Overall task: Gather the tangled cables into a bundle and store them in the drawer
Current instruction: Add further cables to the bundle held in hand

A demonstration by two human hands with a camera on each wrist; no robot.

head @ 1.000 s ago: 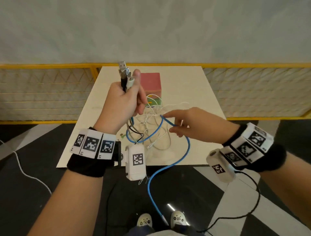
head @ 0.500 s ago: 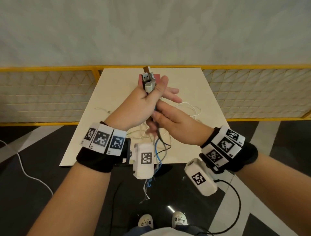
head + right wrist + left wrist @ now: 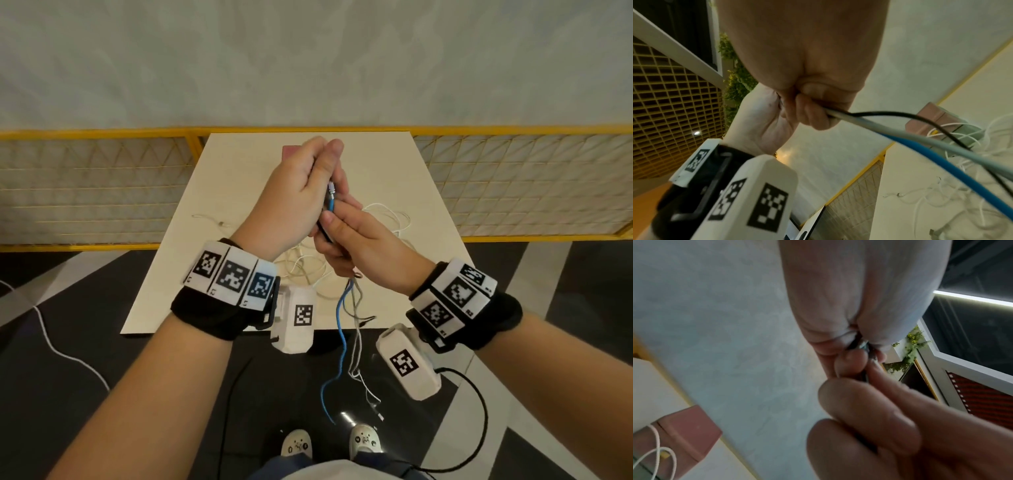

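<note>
Both hands meet above the middle of the cream table [image 3: 236, 178]. My left hand [image 3: 322, 178] grips the upper ends of the cable bundle [image 3: 330, 200]; a blue end with a metal tip shows between the hands. Just below it, my right hand [image 3: 339, 236] is curled round the same strands. In the right wrist view the fingers [image 3: 813, 113] wrap a grey cable [image 3: 906, 132], a blue cable [image 3: 941, 155] and a thin black one. The blue cable [image 3: 340, 329] and grey strands hang past the table's front edge. The pink drawer box [image 3: 290, 150] is mostly hidden behind my left hand.
Thin white cables [image 3: 387, 214] lie looped on the table to the right of and under the hands, and one loose white end [image 3: 209, 219] lies at the left. A yellow mesh fence [image 3: 85, 185] runs behind the table. Another white cable [image 3: 58, 349] trails on the dark floor.
My right hand, which pinched the blue cable apart from the left, has joined the left hand and closed round the strands. The plugs that stuck out above the left hand are now hidden.
</note>
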